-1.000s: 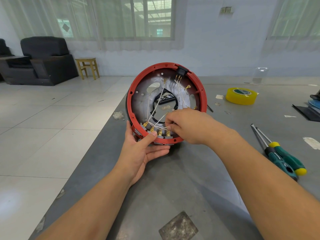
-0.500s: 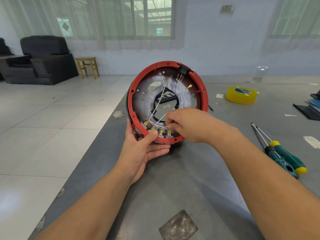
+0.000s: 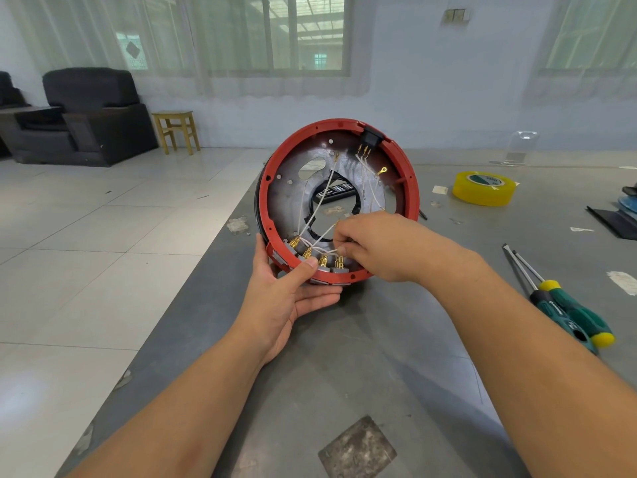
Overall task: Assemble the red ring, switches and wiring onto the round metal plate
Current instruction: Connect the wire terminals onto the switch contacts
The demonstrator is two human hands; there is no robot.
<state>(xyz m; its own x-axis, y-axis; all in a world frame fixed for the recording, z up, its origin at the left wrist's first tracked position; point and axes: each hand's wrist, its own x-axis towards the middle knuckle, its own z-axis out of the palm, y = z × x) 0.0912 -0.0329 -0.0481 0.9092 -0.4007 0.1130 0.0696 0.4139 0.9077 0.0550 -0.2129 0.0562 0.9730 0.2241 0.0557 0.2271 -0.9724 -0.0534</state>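
Red ring [image 3: 265,208] and round metal plate [image 3: 289,201], joined, stand tilted on edge near the worktop's [image 3: 396,357] left edge, slightly more upright and nearer the camera than a second ago. The left hand [image 3: 286,298] cups the lower rim from below as before, palm up, thumb pressed over the rim beside the brass switch terminals [image 3: 315,257], fingers [image 3: 320,300] curled under. White wires [image 3: 319,217] run from those terminals across the plate's central hole up to a black switch [image 3: 371,136] at the top of the ring. The right hand [image 3: 375,246] reaches in from the right, knuckles up, its fingertips pinching a wire just above the terminals; it has barely shifted. Farther right lie a yellow tape roll [image 3: 484,188] toward the far edge and two green-handled screwdrivers [image 3: 565,308] near the right edge.
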